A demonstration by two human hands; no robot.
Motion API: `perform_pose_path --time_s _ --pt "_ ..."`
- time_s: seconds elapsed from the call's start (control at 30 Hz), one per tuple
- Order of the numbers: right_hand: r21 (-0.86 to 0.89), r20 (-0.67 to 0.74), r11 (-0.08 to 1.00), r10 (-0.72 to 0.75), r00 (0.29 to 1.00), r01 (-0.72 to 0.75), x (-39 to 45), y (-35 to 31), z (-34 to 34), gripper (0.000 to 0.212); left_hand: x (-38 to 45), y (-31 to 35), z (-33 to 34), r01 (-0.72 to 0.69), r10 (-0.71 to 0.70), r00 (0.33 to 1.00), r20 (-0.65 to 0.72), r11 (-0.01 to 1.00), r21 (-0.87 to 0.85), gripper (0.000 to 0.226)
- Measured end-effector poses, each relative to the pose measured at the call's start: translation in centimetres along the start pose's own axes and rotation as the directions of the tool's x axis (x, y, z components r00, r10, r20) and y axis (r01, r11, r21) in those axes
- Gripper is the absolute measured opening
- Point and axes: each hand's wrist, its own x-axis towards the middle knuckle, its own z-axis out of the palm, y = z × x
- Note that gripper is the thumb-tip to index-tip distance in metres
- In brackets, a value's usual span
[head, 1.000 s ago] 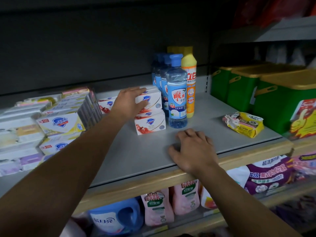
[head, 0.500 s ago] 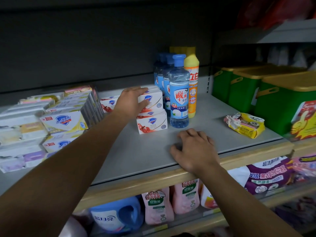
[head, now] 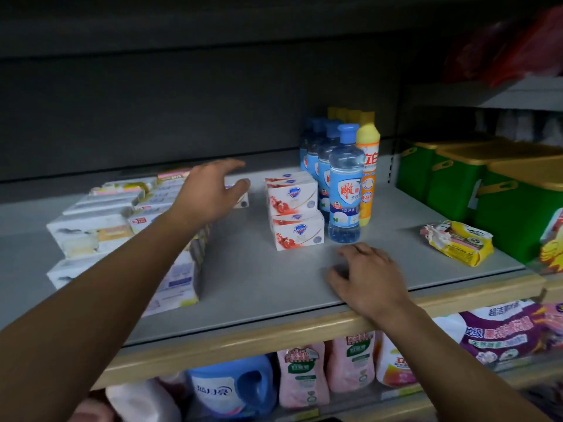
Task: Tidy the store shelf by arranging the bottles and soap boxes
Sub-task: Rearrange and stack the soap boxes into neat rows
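White-and-red soap boxes [head: 295, 215] stand stacked in the middle of the grey shelf [head: 259, 287], touching a row of blue-capped clear bottles [head: 344, 190]. A row of yellow bottles [head: 368, 178] stands just right of the blue ones. My left hand [head: 210, 190] hovers left of that stack with fingers spread. Its thumb lies by a single soap box [head: 242, 201] that it mostly hides. My right hand [head: 368, 275] rests on the shelf near the front edge, below the front blue bottle, holding nothing. More soap boxes [head: 122, 214] are packed in rows at the left.
A torn yellow packet [head: 457, 245] lies on the shelf at the right. Green bins with yellow lids [head: 502, 190] stand beyond it. The wooden front rail [head: 274, 339] edges the shelf, with detergent jugs and pink refill pouches [head: 301, 376] below.
My left hand has let go of the stacked red-and-white boxes and moved left, opening over the single box. My right hand stays on the shelf.
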Motion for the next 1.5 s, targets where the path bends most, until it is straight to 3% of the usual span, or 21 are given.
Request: perform_pose_path --time_s 0.17,0.3,0.47,0.67,0.83,1.03,1.2,1.37,1.5 --pt "0.287 -0.068 0.951 -0.096 0.993 0.112 1.5 -4.9 0.3 0.046 -2.8 -5.0 -4.0 0.077 -0.077 0.997 -0.003 0.996 0.035 0.034" --pt "0.318 -0.094 0.914 -0.234 0.968 0.251 3.6 -10.2 1.4 0.046 -3.4 -9.8 -5.0 0.14 -0.152 0.986 0.071 0.98 0.144 0.041" --pt "0.3 -0.116 0.887 -0.332 0.936 0.352 7.8 -15.9 3.2 0.047 -4.5 -13.4 -4.1 0.112 -0.144 0.982 0.123 0.966 0.235 0.069" --pt "0.301 -0.113 0.919 -0.231 0.966 0.255 16.5 -19.8 5.3 0.047 -5.4 -13.6 -2.9 0.021 -0.041 0.998 0.043 0.923 0.385 0.071" --pt "0.23 -0.06 0.967 -0.101 0.993 0.112 22.7 -20.4 7.9 0.053 -5.4 -13.9 -2.5 0.008 -0.017 1.0 0.018 0.916 0.4 0.068" --pt "0.158 0.07 0.985 -0.087 0.994 0.075 26.8 -20.4 10.5 0.057 -5.4 -14.2 -2.1 -0.003 0.019 0.999 -0.036 0.916 0.402 0.063" --pt "-0.053 -0.029 0.998 -0.042 0.999 0.041 26.4 -20.0 11.3 0.059 -5.4 -14.2 -2.1 -0.008 0.021 0.999 -0.028 0.912 0.41 0.063" --pt "-0.006 -0.017 1.0 -0.025 1.0 0.025 24.7 -20.3 9.9 0.052 -5.4 -14.0 -2.1 -0.002 0.008 1.0 -0.013 0.91 0.415 0.064" --pt "-0.058 -0.127 0.996 -0.071 0.989 0.064 21.6 -20.8 7.0 0.039 -5.4 -13.9 -2.2 0.0 0.001 1.0 -0.002 0.908 0.419 0.067"
